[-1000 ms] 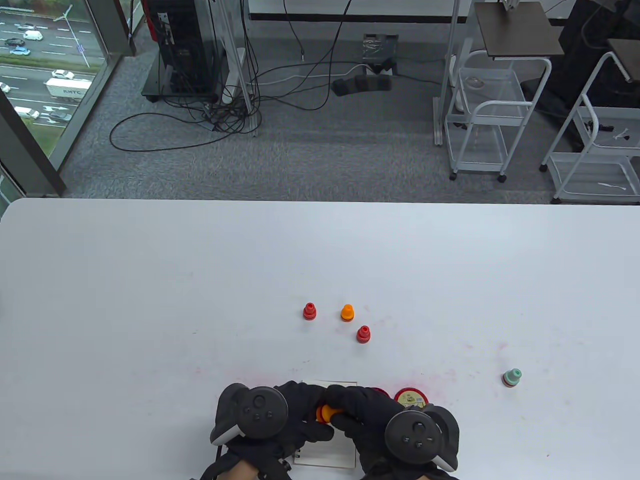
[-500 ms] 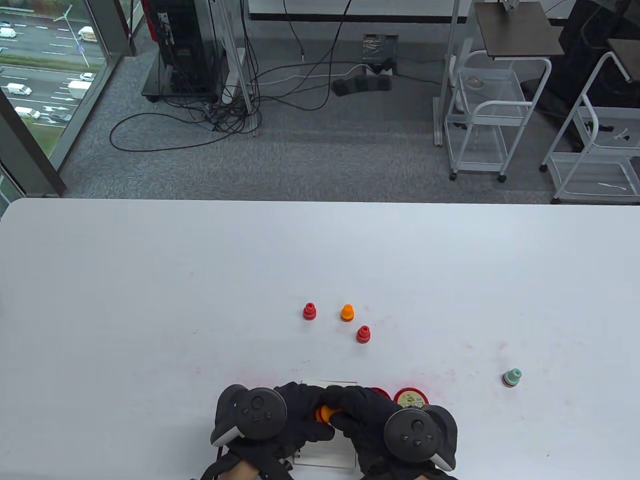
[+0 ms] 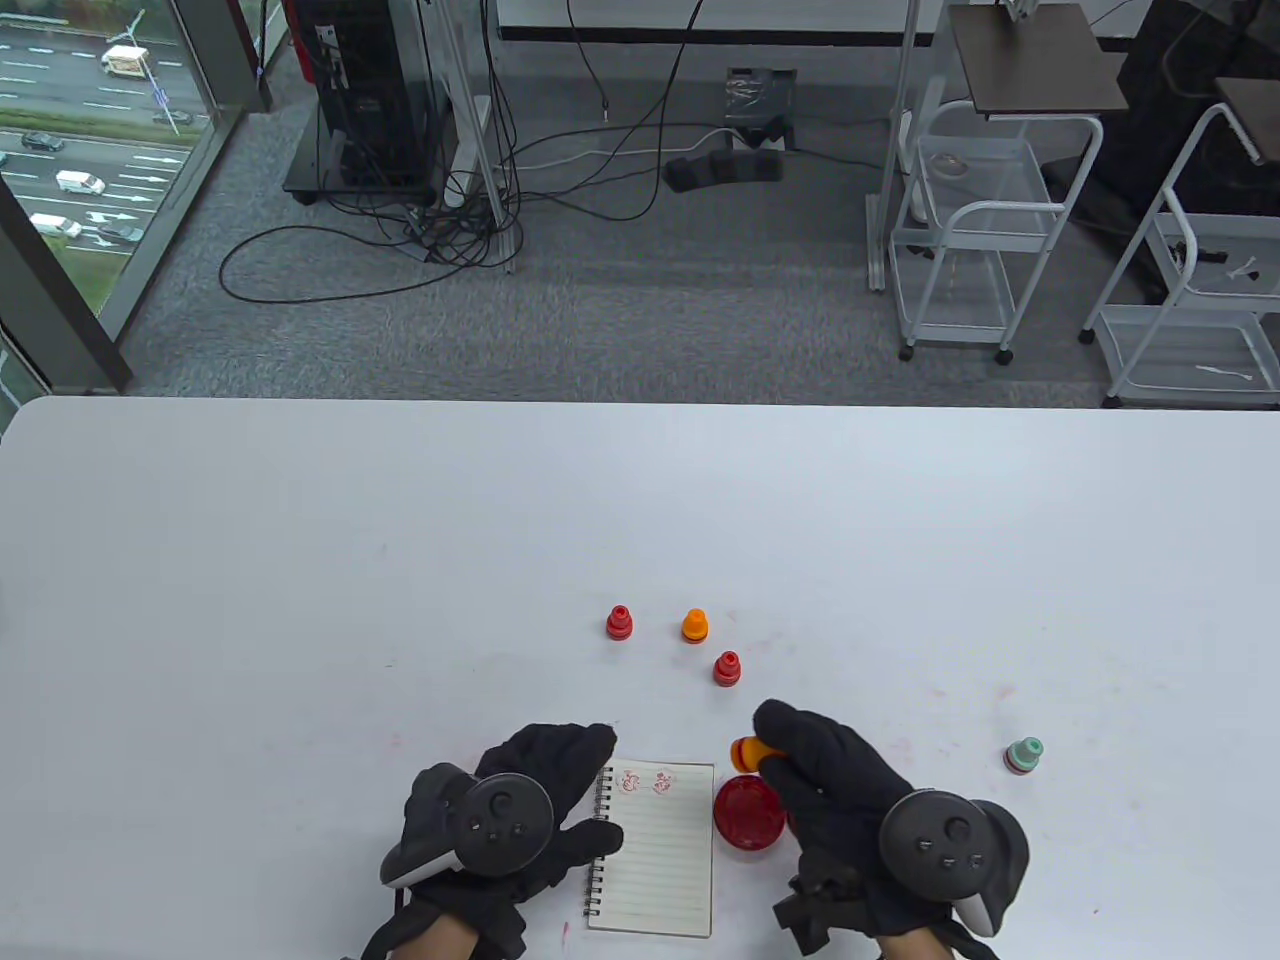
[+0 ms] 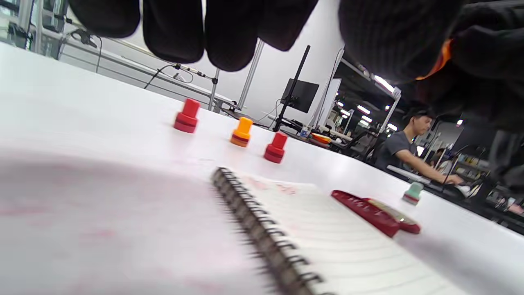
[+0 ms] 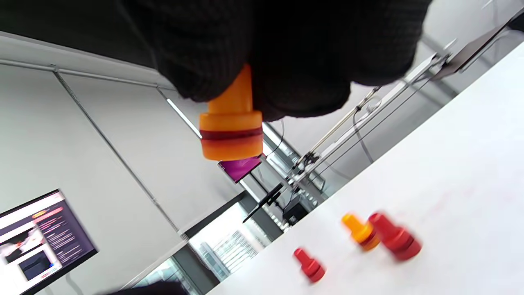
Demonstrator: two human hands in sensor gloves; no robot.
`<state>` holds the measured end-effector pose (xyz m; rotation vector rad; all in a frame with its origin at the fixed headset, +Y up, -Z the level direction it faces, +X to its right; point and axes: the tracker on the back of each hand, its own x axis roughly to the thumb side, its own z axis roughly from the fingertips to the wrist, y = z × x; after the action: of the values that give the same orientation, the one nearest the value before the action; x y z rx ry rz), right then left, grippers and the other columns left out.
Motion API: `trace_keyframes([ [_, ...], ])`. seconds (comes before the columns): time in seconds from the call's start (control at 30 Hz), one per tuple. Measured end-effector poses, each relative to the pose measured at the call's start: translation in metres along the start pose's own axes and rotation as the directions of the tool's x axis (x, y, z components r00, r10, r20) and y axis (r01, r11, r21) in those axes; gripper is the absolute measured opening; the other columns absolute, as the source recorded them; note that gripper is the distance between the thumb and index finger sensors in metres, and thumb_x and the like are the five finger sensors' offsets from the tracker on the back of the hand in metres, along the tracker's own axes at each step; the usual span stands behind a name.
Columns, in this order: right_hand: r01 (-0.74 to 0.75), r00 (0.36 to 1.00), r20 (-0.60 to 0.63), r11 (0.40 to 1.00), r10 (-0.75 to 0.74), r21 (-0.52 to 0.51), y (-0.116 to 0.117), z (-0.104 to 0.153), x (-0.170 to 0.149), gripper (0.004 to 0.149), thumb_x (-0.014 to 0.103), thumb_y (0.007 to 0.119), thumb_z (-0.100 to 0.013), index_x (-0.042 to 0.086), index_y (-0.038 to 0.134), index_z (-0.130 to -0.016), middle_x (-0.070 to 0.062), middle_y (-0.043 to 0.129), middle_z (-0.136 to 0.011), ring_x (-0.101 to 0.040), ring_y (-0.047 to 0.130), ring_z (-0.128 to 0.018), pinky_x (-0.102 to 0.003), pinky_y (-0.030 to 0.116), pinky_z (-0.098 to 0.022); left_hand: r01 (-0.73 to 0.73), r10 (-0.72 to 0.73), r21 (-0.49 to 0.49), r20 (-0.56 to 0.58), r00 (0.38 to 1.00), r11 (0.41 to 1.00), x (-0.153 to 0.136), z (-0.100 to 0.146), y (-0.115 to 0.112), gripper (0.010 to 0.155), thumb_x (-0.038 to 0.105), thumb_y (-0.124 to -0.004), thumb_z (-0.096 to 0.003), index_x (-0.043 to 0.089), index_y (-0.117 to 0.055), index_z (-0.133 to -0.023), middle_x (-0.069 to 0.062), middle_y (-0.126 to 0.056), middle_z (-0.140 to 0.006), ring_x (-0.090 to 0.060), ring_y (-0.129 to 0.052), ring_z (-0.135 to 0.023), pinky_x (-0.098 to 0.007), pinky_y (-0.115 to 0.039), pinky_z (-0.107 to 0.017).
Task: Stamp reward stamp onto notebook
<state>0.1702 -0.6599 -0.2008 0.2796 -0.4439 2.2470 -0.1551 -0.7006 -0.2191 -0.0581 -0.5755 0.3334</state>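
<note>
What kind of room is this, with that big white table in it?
Probably an office or lab high above a road. Past the white table lie grey carpet, a tangle of cables and wheeled wire carts; the window overlooks traffic, and a person works at a desk.

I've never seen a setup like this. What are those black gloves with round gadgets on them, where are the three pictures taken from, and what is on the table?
Those are a person's two hands in sensor gloves, each with a tracker strapped on its back. One camera looks down at the table; one sits on each wrist. The left hand rests open on the spiral notebook, which bears two red stamp marks. The right hand holds an orange stamp above the table. Beside the notebook lies a red ink pad. Farther off stand two red stamps, another orange one and a green one.
</note>
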Motion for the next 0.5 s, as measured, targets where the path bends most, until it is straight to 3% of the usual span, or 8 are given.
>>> trace_keyframes([
  [0.23, -0.276, 0.958, -0.092, 0.961, 0.273, -0.031, -0.068, -0.008, -0.036, 0.047, 0.023, 0.086, -0.04, 0.022, 0.081, -0.086, -0.01, 0.093, -0.084, -0.031, 0.095, -0.062, -0.046, 0.084, -0.047, -0.025, 0.029, 0.069, -0.052, 0.998, 0.997, -0.024, 0.012, 0.015, 0.085, 0.06, -0.074, -0.0444, 0.017, -0.056, -0.115, -0.018, -0.063, -0.114, -0.048, -0.065, -0.102, -0.064, -0.063, -0.071],
  [0.5, -0.554, 0.813, -0.187, 0.832, 0.551, 0.041, -0.127, -0.011, -0.078, 0.047, 0.023, 0.086, -0.04, 0.023, 0.081, -0.087, -0.009, 0.092, -0.085, -0.031, 0.094, -0.064, -0.046, 0.084, -0.049, -0.049, 0.053, 0.044, -0.081, 0.995, 0.998, -0.031, 0.013, 0.017, 0.085, 0.062, -0.072, -0.0452, 0.018, -0.054, -0.116, -0.019, -0.059, -0.117, -0.052, -0.061, -0.104, -0.067, -0.061, -0.071],
])
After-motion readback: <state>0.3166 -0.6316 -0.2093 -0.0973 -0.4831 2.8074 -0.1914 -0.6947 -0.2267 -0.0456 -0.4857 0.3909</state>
